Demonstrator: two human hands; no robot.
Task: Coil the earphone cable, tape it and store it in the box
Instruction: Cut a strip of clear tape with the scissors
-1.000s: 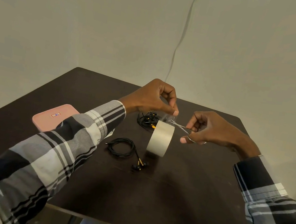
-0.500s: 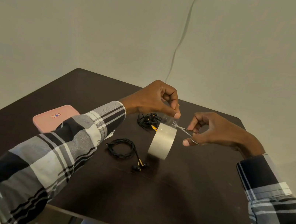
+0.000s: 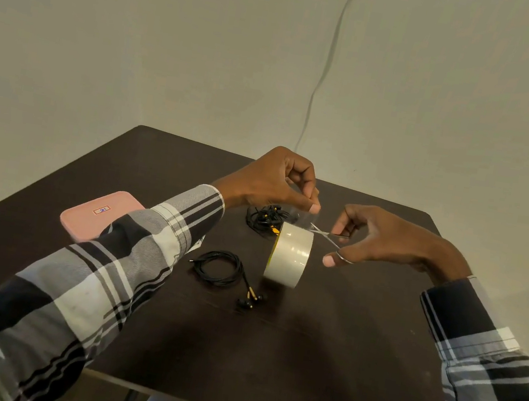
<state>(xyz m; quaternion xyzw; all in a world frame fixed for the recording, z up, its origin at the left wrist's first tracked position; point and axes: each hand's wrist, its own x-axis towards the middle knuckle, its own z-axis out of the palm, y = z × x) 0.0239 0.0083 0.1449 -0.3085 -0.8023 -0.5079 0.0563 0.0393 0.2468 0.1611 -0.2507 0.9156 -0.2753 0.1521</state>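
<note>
A roll of clear tape [image 3: 289,256] hangs above the dark table [image 3: 316,364] from a pulled strip of tape [image 3: 300,218]. My left hand [image 3: 273,181] pinches that strip's free end between thumb and fingers. My right hand [image 3: 385,240] holds small scissors [image 3: 325,236], whose blades sit at the strip just above the roll. A coiled black earphone cable [image 3: 219,267] with its two earbuds [image 3: 250,300] lies on the table below my left wrist. Behind the roll lies a tangled bunch of black earphones [image 3: 263,219].
A pink box [image 3: 94,213] lies shut at the table's left side, partly behind my left sleeve. A thin cable [image 3: 327,57] runs down the wall behind the table.
The scissors' blades have moved left to the tape strip. Both hands and the hanging roll have shifted slightly.
</note>
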